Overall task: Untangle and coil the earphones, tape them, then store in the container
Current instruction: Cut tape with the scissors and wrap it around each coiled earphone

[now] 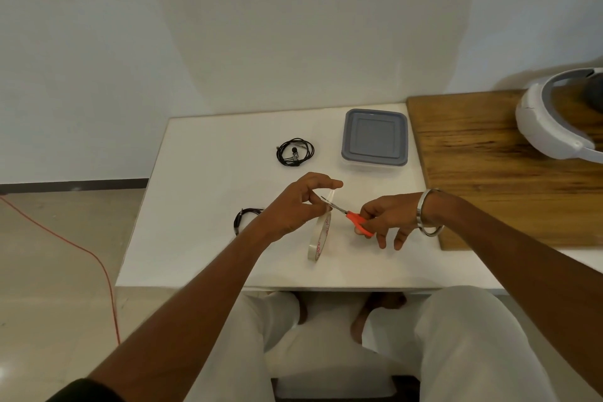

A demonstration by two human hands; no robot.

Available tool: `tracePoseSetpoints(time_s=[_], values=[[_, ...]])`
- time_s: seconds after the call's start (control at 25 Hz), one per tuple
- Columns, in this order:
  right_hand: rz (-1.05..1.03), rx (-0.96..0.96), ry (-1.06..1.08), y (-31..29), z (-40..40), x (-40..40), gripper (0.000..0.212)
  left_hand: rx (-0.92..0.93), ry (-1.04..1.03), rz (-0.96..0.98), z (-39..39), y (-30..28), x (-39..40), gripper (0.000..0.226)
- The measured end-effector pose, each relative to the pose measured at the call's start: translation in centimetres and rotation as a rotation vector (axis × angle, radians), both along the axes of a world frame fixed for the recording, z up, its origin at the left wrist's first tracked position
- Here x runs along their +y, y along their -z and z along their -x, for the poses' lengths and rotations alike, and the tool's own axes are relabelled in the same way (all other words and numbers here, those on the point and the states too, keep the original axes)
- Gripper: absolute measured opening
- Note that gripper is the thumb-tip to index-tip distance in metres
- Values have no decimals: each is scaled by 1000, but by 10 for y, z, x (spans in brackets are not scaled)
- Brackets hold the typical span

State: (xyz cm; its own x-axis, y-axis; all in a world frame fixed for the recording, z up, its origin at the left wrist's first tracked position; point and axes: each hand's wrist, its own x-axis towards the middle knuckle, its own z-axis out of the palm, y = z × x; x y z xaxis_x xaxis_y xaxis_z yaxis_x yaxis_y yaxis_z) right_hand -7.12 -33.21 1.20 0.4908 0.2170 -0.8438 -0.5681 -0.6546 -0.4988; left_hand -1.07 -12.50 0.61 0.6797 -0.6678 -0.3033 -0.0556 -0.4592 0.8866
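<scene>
My left hand (293, 206) pinches a strip of clear tape pulled up from the tape roll (319, 238), which stands on edge on the white table (202, 206). My right hand (386, 219) holds orange-handled scissors (350, 217), their blades at the strip just above the roll. One coiled black earphone set (295, 152) lies at the back of the table. A second black earphone bundle (244, 219) lies left of my left wrist, partly hidden by it. The container (375, 140), with its grey lid on, sits at the back right.
A wooden board (489, 166) adjoins the table on the right, with a white headset (554, 121) on it. A red cable (81, 251) runs across the floor at left. My legs are under the table's near edge.
</scene>
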Motion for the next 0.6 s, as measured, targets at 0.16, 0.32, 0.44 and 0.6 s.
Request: tracePoseSetpoints(time_s=[0.16, 0.32, 0.44, 0.6], values=[[26, -22, -34, -3, -3, 2, 22, 1, 12, -3, -1, -1, 1, 51], [52, -41, -83, -3, -6, 0, 24, -1, 25, -8, -1, -1, 1, 51], [56, -50, -108, -5, -7, -1, 15, 8, 32, 2, -1, 0, 0, 51], [81, -94, -171, -7, -9, -2, 19, 17, 24, 7, -3, 0, 0, 52]])
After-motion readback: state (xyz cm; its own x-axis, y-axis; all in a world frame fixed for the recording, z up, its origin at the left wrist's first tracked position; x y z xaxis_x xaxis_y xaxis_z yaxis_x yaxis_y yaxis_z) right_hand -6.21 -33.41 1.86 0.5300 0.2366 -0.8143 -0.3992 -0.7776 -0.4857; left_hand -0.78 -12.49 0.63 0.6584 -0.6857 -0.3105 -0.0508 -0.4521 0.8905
